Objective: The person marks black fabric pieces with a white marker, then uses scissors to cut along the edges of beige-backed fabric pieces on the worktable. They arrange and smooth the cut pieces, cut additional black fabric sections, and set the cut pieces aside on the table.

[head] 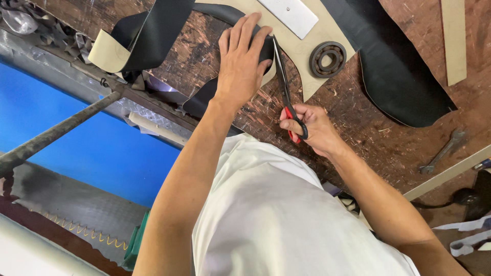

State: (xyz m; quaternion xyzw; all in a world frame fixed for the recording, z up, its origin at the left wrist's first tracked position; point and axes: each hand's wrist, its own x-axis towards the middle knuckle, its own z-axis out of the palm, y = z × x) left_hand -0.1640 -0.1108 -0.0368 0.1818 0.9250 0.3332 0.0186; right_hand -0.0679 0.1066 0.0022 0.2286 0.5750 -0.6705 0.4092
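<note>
The left hand (240, 61) is pressing flat on the black sheet (404, 76) and tan pattern (327, 28) in the far middle of the desk (378, 148), while the right hand (314, 128) is closed around the red handles of the scissors (285, 84), blades lying along the pattern edge. To cut well, the person is best keeping the blades tight against the tan edge and the fingers (250, 30) off the line. The round bearing (327, 59) is sitting just right of the blades, and more bare room is lying near the wrench (442, 151) on the right.
</note>
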